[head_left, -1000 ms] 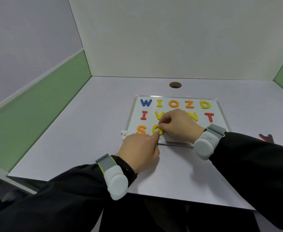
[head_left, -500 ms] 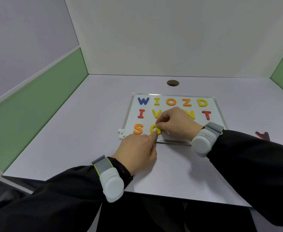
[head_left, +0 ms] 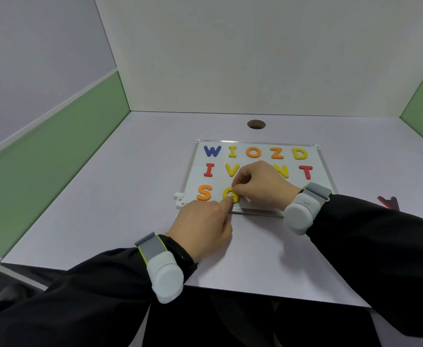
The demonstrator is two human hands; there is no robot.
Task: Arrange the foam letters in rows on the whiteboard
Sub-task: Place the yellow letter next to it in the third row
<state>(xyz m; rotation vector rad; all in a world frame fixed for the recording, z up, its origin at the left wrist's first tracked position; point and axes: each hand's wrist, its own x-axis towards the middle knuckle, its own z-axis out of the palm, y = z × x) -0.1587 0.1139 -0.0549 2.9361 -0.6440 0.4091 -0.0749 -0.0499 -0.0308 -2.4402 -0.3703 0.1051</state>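
A small whiteboard point(head_left: 194, 159) lies flat on the desk. Its top row reads blue W point(head_left: 212, 151), yellow I, orange O point(head_left: 253, 153), orange Z, yellow D point(head_left: 300, 153). The second row shows a red I point(head_left: 209, 170), yellow V, a partly hidden yellow N and a red T point(head_left: 306, 171). In the bottom row sit an orange S point(head_left: 204, 193) and a yellow G point(head_left: 229, 194). My right hand point(head_left: 260, 185) pinches the G's upper right edge. My left hand point(head_left: 205, 227) rests on the desk, its index fingertip pressing the G's lower edge.
A round cable hole point(head_left: 256, 124) is in the desk behind the board. A dark red object point(head_left: 388, 202) lies on the desk at the right, partly hidden by my sleeve. White and green partition walls enclose the desk on three sides.
Both hands stay on the yellow G with hardly any shift. The camera has tilted slightly, so the board sits a little higher in view.
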